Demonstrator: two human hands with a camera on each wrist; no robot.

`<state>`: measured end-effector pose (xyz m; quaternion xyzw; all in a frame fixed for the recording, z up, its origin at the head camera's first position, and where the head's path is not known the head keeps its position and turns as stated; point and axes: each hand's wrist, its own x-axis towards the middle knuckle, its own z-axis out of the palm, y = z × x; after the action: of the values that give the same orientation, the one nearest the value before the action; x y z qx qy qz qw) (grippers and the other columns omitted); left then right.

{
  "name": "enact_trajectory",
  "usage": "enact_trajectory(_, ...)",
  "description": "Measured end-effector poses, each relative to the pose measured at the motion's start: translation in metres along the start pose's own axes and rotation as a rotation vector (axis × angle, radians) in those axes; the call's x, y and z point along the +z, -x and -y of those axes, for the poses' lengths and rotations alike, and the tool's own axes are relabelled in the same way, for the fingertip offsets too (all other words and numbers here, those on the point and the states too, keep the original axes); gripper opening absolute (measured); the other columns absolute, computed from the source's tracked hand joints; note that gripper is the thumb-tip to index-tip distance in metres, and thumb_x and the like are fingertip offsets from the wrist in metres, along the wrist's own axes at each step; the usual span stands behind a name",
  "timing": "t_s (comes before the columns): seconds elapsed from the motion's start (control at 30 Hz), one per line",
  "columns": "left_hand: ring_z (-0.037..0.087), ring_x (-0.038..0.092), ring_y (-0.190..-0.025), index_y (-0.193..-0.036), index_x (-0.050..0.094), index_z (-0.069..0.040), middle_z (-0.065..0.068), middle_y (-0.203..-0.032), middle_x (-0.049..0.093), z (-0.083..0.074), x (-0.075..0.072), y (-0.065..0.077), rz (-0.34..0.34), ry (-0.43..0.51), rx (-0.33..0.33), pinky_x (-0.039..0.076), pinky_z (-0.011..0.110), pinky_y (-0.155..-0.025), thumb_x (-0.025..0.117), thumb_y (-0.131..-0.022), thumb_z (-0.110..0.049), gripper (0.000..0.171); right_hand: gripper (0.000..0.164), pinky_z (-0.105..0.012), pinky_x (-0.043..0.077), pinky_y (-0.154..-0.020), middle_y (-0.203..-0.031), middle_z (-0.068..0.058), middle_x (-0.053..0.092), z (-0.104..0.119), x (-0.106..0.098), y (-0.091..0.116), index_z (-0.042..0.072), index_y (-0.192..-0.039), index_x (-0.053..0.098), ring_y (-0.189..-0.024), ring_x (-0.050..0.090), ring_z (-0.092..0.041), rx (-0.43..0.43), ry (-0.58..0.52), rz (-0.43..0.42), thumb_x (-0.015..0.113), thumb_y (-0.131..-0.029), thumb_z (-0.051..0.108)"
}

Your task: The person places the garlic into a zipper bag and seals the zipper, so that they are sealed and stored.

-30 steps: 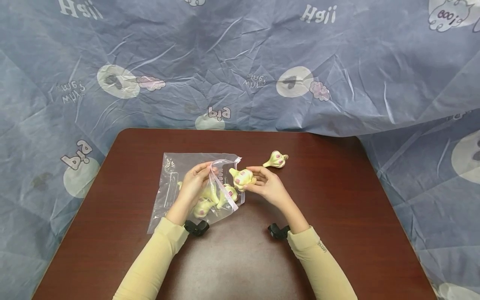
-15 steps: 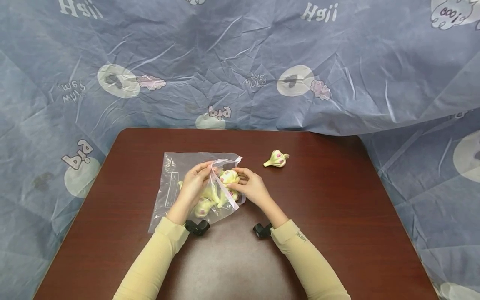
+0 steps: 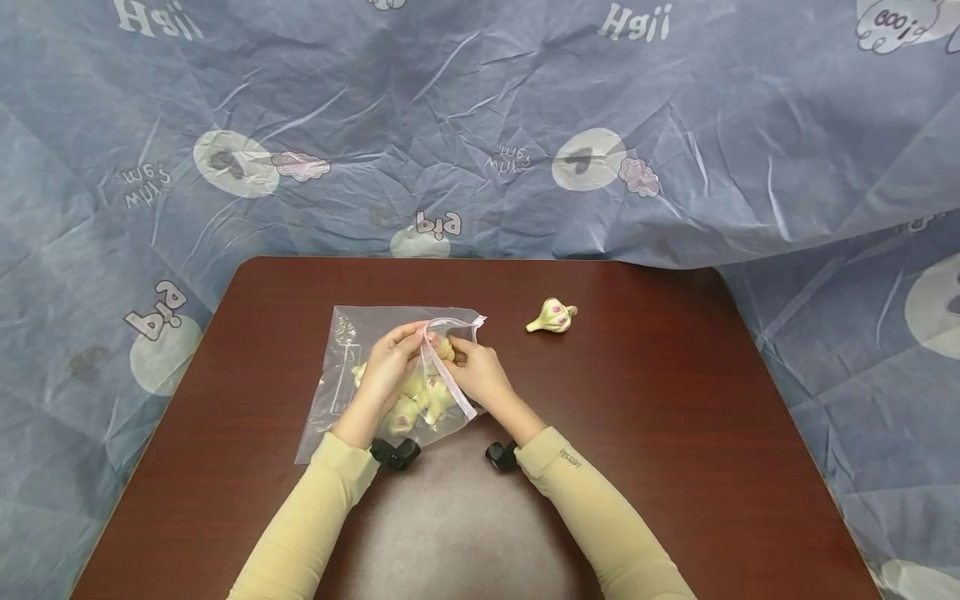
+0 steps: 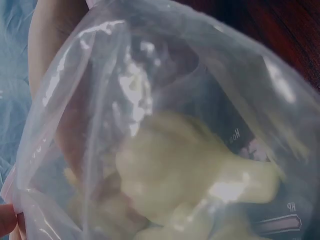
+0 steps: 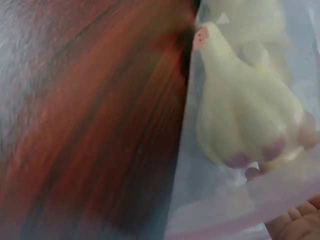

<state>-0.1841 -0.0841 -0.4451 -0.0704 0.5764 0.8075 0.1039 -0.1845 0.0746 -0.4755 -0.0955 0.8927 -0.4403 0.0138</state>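
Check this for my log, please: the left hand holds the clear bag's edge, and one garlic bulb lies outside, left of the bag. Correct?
Not quite: the head view shows that garlic bulb lying right of the clear bag. The left hand does hold the bag's edge.

A reddish-brown, wood-grained desk [image 3: 675, 400] with a rounded far left corner and a pale sheen; behind it and at its sides, a wrinkled grey-blue fabric backdrop [image 3: 450, 100] printed with lettering [image 3: 636, 22], pale ovals [image 3: 589, 159] and 2 pink cloud-shaped patches [image 3: 639, 177].

Wrinkled blue-grey cloth [image 3: 465, 108] printed with pale lettering hangs behind a reddish-brown table [image 3: 675, 417]. Light glares off the tabletop.
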Motion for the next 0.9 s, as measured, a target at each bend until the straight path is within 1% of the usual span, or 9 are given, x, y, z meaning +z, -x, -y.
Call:
enact_trajectory(0.07,0.004,0.069,-0.088,-0.134,0.048,0.012,-0.006,-0.089,0.070,0.000,0.000,0.001,0.000,0.004,-0.003,0.055,0.019,-0.091,0.046,-0.102,-0.001,0.035,0.047,-0.034,0.060,-0.086,-0.118,-0.018,0.069,0.000,0.002,0.000,-0.002,-0.132,0.060,-0.103,0.071,-0.024,0.000,0.020,0.013,0.069,-0.091,0.019)
enact_trajectory(0.1,0.004,0.069,-0.089,-0.134,0.049,0.011,-0.004,-0.090,0.070,0.000,0.000,0.001,-0.004,0.006,-0.004,0.055,0.019,-0.090,0.046,-0.102,-0.001,0.035,0.047,-0.034,0.059,-0.086,-0.118,-0.018,0.069,0.000,0.002,0.000,-0.002,-0.132,0.060,-0.104,0.071,-0.024,0.006,0.012,0.018,0.069,-0.091,0.020)
enact_trajectory(0.27,0.007,0.070,-0.093,-0.134,0.050,0.010,0.002,-0.099,0.073,-0.001,-0.001,0.000,-0.019,-0.008,0.007,0.055,0.020,-0.091,0.048,-0.102,-0.004,0.035,0.045,-0.033,0.059,-0.088,-0.121,-0.018,0.068,0.001,-0.006,0.005,0.001,-0.129,0.062,-0.107,0.070,-0.026,0.039,-0.054,0.012,0.072,-0.091,0.021)
enact_trajectory(0.33,0.007,0.070,-0.093,-0.134,0.050,0.010,0.002,-0.099,0.073,-0.001,-0.002,0.000,-0.019,-0.008,0.007,0.055,0.020,-0.092,0.048,-0.102,-0.004,0.035,0.041,-0.032,0.059,-0.087,-0.121,-0.018,0.069,0.001,-0.012,0.008,0.001,-0.127,0.064,-0.106,0.070,-0.027,0.045,-0.080,0.007,0.072,-0.090,0.020)
enact_trajectory(0.47,0.008,0.071,-0.092,-0.133,0.049,0.011,-0.002,-0.093,0.072,-0.001,-0.003,-0.001,-0.014,-0.005,0.005,0.055,0.021,-0.091,0.048,-0.102,-0.003,0.035,0.032,-0.031,0.060,-0.086,-0.115,-0.015,0.072,0.002,-0.025,0.015,0.003,-0.119,0.068,-0.103,0.071,-0.027,0.040,-0.115,-0.022,0.073,-0.090,0.016)
enact_trajectory(0.6,0.010,0.071,-0.093,-0.133,0.050,0.011,-0.001,-0.093,0.073,-0.001,-0.003,-0.002,-0.015,-0.005,0.010,0.056,0.022,-0.092,0.048,-0.101,-0.003,0.035,0.026,-0.032,0.060,-0.085,-0.110,-0.013,0.074,0.000,-0.040,0.018,0.003,-0.114,0.070,-0.100,0.072,-0.026,0.016,-0.139,-0.066,0.072,-0.090,0.014)
enact_trajectory(0.73,0.008,0.071,-0.091,-0.133,0.050,0.011,0.000,-0.094,0.073,-0.001,-0.003,-0.002,-0.015,-0.012,0.012,0.056,0.022,-0.092,0.048,-0.101,-0.002,0.035,0.025,-0.034,0.060,-0.085,-0.107,-0.014,0.074,-0.005,-0.055,0.018,0.002,-0.112,0.071,-0.097,0.073,-0.027,0.005,-0.172,-0.110,0.072,-0.090,0.012)
enact_trajectory(0.9,0.005,0.070,-0.088,-0.133,0.050,0.011,0.000,-0.095,0.073,-0.001,-0.004,-0.001,-0.013,-0.027,0.009,0.056,0.020,-0.090,0.049,-0.101,-0.004,0.035,0.025,-0.030,0.060,-0.085,-0.105,-0.017,0.074,-0.013,-0.076,0.017,0.000,-0.110,0.071,-0.096,0.073,-0.028,0.018,-0.212,-0.156,0.073,-0.088,0.011)
